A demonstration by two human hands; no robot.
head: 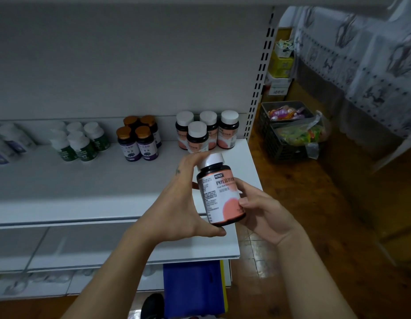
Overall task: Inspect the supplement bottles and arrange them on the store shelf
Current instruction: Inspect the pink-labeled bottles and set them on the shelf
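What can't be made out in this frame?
All in the head view:
- held bottle: small print too small to read; right hand fingers cover the label's right edge, left hand its far side.
- white bottles, far left: blurred, cut by the frame edge, labels unreadable.
- pink-label bottles: the front one hides part of two behind.
- pale items, bottom left: blurred, kind unclear.

White shelf (pixel 85 185), four pink-label bottles (pixel 206 132) at its right end, four gold-capped bottles (pixel 139 140) beside them, green-label bottles (pixel 81 143) further left, blurred white bottles (pixel 9 141) far left
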